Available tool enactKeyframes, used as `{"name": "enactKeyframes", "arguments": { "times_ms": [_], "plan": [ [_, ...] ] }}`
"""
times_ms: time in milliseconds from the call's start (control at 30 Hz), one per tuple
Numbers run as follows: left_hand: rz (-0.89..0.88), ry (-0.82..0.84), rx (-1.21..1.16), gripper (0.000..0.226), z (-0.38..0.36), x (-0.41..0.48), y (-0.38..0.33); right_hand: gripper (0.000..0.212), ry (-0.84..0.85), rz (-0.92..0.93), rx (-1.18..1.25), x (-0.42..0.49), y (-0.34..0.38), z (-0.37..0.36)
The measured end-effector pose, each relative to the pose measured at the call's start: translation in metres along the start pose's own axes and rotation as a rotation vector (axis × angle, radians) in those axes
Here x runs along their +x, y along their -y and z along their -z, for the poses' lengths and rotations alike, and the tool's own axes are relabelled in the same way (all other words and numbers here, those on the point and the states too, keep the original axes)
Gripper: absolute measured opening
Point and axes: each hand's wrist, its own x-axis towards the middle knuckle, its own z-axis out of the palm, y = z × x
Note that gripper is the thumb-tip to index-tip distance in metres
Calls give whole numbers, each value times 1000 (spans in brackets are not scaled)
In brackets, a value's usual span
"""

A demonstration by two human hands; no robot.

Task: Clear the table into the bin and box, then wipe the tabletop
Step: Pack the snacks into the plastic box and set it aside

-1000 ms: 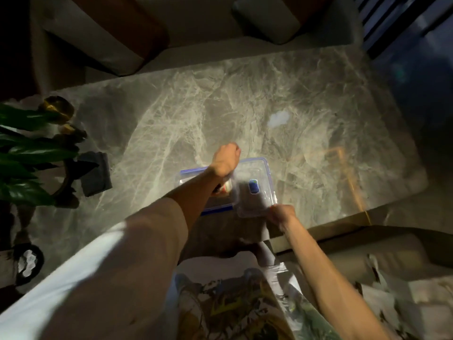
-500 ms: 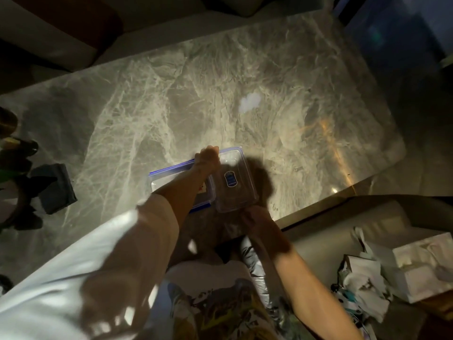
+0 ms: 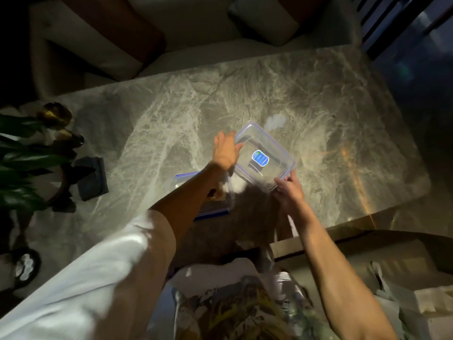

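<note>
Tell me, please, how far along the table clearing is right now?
Done: most of the grey marble tabletop lies bare. In hand: the left hand and right hand hold the clear rectangular blue-sealed plastic lid above it. Left: boxing the open blue-rimmed clear container, then wiping; the dark folded cloth lies untouched.

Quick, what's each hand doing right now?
Left hand: holds the clear plastic piece by its left edge.
Right hand: grips its near corner.

Single head-worn wide-angle view, looking steeply down and forward from close above the marble worktop [image 3: 331, 106]. Both forearms enter from the lower edge; left hand [image 3: 224, 153] and right hand [image 3: 290, 190] hold the clear lid [image 3: 267, 141] at frame centre.
</note>
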Motion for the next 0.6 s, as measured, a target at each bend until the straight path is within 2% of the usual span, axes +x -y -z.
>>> {"name": "enactKeyframes", "arguments": {
  "times_ms": [133, 233, 267, 333, 467, 600],
  "plan": [
    [161, -182, -183, 41, 46, -28, 42, 70, -11, 124, -233, 25, 27, -45],
    [270, -247, -279, 34, 70, -60, 81, 47, 30, 163, -396, 27, 22, -82],
    [307, -251, -313, 32, 73, -73, 94, 38, 61, 173, -439, 23, 16, -91],
    [390, -229, -347, 30, 73, -99, 118, 32, 101, 193, -513, 14, 0, -103],
    [468, -132, -320, 29, 51, -137, 152, 34, 123, 186, -566, -6, -32, -102],
    [515, -95, -272, 32, 32, -146, 159, 39, 58, 191, -661, -14, -52, -99]
  ]
}}
